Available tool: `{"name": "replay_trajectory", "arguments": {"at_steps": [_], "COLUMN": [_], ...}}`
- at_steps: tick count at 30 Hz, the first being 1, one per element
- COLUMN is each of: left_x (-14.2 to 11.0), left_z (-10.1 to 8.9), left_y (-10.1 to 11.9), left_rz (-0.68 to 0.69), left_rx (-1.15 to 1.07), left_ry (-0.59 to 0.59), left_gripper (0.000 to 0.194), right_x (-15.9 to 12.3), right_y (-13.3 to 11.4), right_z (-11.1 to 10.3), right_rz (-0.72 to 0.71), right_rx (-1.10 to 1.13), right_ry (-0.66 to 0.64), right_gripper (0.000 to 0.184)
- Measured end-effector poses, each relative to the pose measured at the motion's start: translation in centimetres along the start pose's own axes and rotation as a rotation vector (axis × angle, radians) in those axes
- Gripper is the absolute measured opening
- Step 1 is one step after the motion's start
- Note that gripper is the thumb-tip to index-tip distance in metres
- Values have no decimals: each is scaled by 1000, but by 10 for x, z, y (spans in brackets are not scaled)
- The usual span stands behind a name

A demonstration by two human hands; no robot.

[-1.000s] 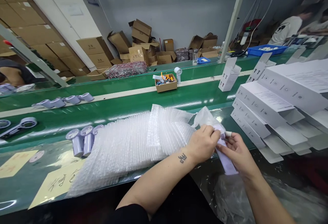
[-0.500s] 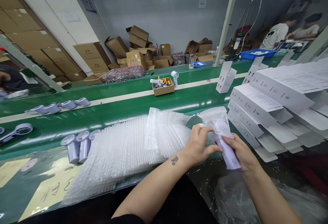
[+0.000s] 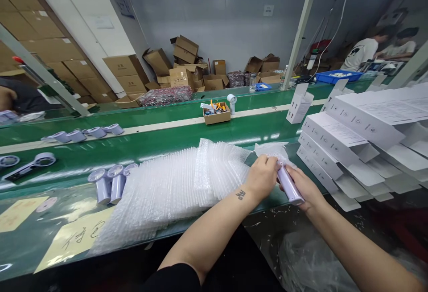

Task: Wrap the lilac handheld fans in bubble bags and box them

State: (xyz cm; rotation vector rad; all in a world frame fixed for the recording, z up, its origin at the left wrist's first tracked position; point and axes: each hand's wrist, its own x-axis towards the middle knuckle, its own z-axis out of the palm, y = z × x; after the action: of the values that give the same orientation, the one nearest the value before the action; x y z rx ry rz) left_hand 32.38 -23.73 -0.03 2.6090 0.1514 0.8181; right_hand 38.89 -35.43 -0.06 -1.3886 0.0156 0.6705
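Observation:
A lavender handheld fan (image 3: 289,185) is held at a slant, its handle end toward me and its head end inside a bubble-wrap bag (image 3: 272,149). My right hand (image 3: 306,187) is wrapped round the handle. Closed on the bag's mouth beside the fan is my left hand (image 3: 263,177), its fingertips partly hidden. To the left, a long fanned-out stack of bubble-wrap bags (image 3: 174,185) lies along the bench edge. Several more lavender fans (image 3: 117,184) stand head-up past the stack's left end.
Folded white boxes (image 3: 337,149) are piled at right, flaps sticking out. A small carton of parts (image 3: 217,113) and a white fan (image 3: 232,104) stand on the green conveyor (image 3: 167,136). Yellow paper (image 3: 73,240) lies front left. People sit far right; clear plastic (image 3: 310,256) lies below.
My left hand has closed from a spread pinch onto the bag's mouth. The bag has slid up toward the fan's head, leaving the handle bare. The view has shifted slightly.

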Motion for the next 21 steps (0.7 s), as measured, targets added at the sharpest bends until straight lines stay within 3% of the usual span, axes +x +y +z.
{"name": "replay_trajectory", "arguments": {"at_steps": [3,5,9,13,18,21], "left_x": [3,8,29,54,78,90], "left_z": [5,4,-5,-14,-31,-51], "left_y": [-4,-5,-11,-15,0,10], "left_rz": [48,28,-194,-397,-552,-516], "left_rx": [-3,-92,-245,-315,-576,-594], "left_ry": [-96,-78,25,-27,-69,-35], "left_gripper": [25,33,30,14,12,14], "right_x": [7,10,15,17,9,0], "right_y": [-1,-7,-29,-63,-104,-126], "right_z": [3,4,1,-4,-2,1], "right_rz": [-9,-11,12,-24,-166,-233], "right_rx": [-22,-61,-224,-488,-686,-717], "right_ry": [-6,-27,-92,-39,20,50], "right_gripper": [15,13,10,9,16,10]}}
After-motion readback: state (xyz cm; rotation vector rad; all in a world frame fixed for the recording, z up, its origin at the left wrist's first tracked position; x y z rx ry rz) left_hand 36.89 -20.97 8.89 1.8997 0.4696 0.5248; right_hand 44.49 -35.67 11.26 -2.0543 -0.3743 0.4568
